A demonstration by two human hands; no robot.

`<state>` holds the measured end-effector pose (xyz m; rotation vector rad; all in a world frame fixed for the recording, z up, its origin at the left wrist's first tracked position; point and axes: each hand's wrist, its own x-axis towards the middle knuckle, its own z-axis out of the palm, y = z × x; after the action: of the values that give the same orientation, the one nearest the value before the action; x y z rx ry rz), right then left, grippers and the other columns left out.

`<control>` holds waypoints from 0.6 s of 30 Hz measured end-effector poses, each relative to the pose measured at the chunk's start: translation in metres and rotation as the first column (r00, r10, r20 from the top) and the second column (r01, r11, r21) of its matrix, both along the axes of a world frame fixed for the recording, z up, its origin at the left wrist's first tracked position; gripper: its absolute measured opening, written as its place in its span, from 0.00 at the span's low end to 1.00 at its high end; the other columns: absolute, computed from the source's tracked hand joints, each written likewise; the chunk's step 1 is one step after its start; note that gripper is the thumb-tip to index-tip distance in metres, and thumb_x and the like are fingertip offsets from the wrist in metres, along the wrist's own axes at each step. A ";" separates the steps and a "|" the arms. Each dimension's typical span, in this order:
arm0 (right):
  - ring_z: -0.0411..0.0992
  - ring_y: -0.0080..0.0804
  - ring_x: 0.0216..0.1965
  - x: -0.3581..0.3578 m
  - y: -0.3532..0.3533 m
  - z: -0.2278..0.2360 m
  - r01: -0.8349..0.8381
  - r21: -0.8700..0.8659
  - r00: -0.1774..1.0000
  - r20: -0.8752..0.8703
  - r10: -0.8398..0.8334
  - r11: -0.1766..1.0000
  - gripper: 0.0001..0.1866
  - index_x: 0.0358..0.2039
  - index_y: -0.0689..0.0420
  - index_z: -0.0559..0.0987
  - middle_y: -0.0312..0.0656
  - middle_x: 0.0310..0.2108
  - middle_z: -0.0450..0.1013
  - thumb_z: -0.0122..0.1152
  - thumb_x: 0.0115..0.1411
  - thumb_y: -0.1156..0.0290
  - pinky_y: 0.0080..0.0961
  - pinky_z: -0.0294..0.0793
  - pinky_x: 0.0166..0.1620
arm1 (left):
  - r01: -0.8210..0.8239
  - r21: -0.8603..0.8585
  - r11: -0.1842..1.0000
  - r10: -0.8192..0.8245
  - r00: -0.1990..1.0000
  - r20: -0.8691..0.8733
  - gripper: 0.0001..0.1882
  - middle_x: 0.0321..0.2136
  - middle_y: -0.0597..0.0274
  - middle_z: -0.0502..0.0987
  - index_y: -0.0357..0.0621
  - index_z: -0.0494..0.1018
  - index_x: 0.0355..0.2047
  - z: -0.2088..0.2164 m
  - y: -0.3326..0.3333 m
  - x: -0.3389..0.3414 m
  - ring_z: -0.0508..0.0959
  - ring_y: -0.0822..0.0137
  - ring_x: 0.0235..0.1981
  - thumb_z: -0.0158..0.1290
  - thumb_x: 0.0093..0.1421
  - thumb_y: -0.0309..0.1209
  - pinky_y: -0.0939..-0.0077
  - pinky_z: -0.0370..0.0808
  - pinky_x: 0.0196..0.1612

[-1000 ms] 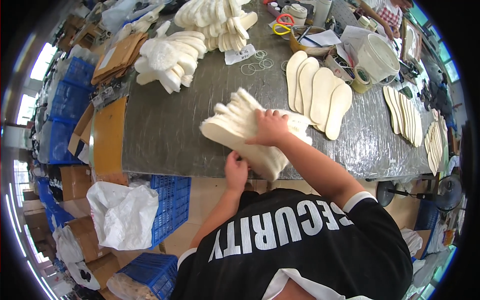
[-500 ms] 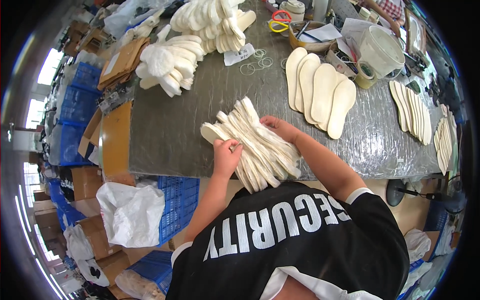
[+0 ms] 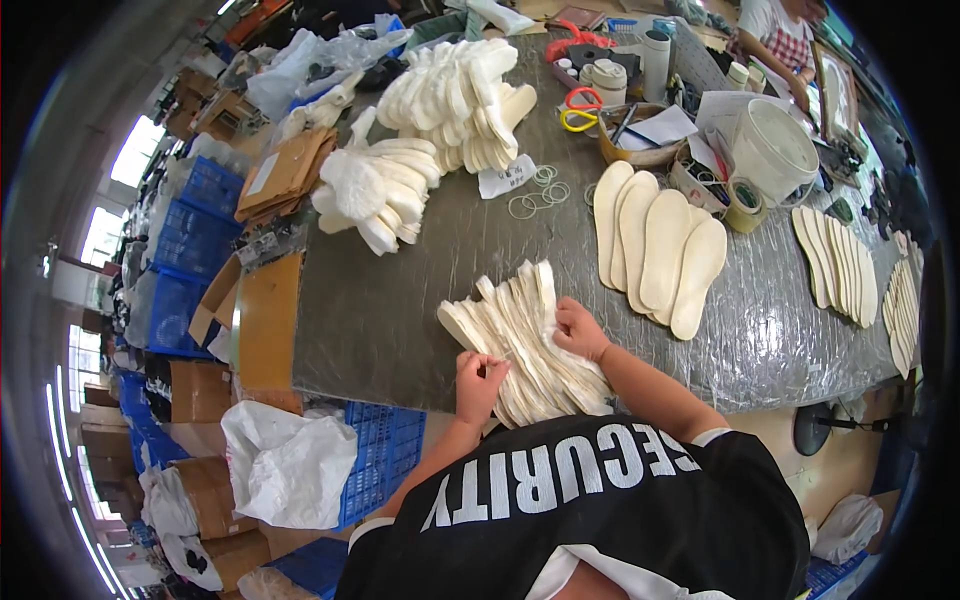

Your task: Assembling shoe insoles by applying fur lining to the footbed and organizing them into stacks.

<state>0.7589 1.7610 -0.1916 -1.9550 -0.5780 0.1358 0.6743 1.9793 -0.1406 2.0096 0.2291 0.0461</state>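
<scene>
A bundle of fleecy cream insoles (image 3: pixel 525 350) stands on edge at the table's near side, in front of my body. My left hand (image 3: pixel 480 385) is at its left side, thumb and fingers pinched together against the fleece. What lies between those fingertips is too small to make out. On the bundle's right side, my right hand (image 3: pixel 582 330) has its fingers curled against the outer insole. The bundle's near end is partly hidden by my black shirt.
Fleecy insole stacks (image 3: pixel 455 105) lie at the back left, near rubber bands (image 3: pixel 540 195). Flat insoles (image 3: pixel 665 245) fan out at right. Behind them are scissors (image 3: pixel 580 110), a white bucket (image 3: pixel 775 150) and a tape roll (image 3: pixel 745 205). A co-worker (image 3: pixel 775 40) is at the far right.
The view has shifted, so the table sits lower in the picture. My right hand has drawn closer along the bundle's right side, its fingers now more curled. My left hand stays pinched at the left.
</scene>
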 end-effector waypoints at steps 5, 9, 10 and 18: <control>0.67 0.32 0.38 -0.003 -0.009 0.020 0.073 0.110 0.903 -0.430 -0.019 0.991 0.16 0.37 0.60 0.72 0.43 0.36 0.68 0.57 0.51 0.64 0.26 0.66 0.43 | -0.135 -0.284 0.949 0.114 0.989 -0.089 0.15 0.42 0.59 0.66 0.36 0.69 0.39 -0.013 0.005 -0.011 0.68 0.70 0.41 0.55 0.53 0.29 0.77 0.65 0.45; 0.64 0.31 0.49 -0.013 -0.006 0.043 0.031 0.216 0.773 -0.624 0.114 0.976 0.27 0.52 0.57 0.65 0.45 0.47 0.66 0.55 0.55 0.55 0.27 0.62 0.52 | -0.411 -0.566 0.715 0.255 0.907 -0.335 0.32 0.51 0.50 0.62 0.36 0.47 0.57 -0.007 0.003 -0.015 0.67 0.59 0.50 0.50 0.58 0.30 0.68 0.64 0.53; 0.62 0.32 0.51 -0.012 0.001 0.046 -0.007 0.269 0.727 -0.660 0.190 0.963 0.29 0.55 0.55 0.62 0.45 0.49 0.64 0.53 0.56 0.55 0.28 0.59 0.54 | -0.319 -0.700 0.639 0.107 0.938 -0.330 0.30 0.51 0.50 0.62 0.37 0.48 0.57 -0.001 0.008 -0.014 0.67 0.59 0.50 0.49 0.58 0.29 0.68 0.64 0.53; 0.59 0.38 0.56 0.062 0.139 0.116 -0.401 0.382 0.760 -0.369 0.535 0.833 0.36 0.54 0.60 0.65 0.48 0.54 0.63 0.53 0.54 0.45 0.32 0.54 0.59 | -0.143 -0.876 0.460 0.324 0.946 0.016 0.24 0.53 0.50 0.61 0.37 0.53 0.56 0.042 0.083 -0.021 0.64 0.55 0.54 0.41 0.60 0.28 0.57 0.63 0.56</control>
<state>0.8214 1.8995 -0.0755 -1.3875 -0.7146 0.7836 0.6529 2.0623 -0.0989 0.9060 0.3313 0.2451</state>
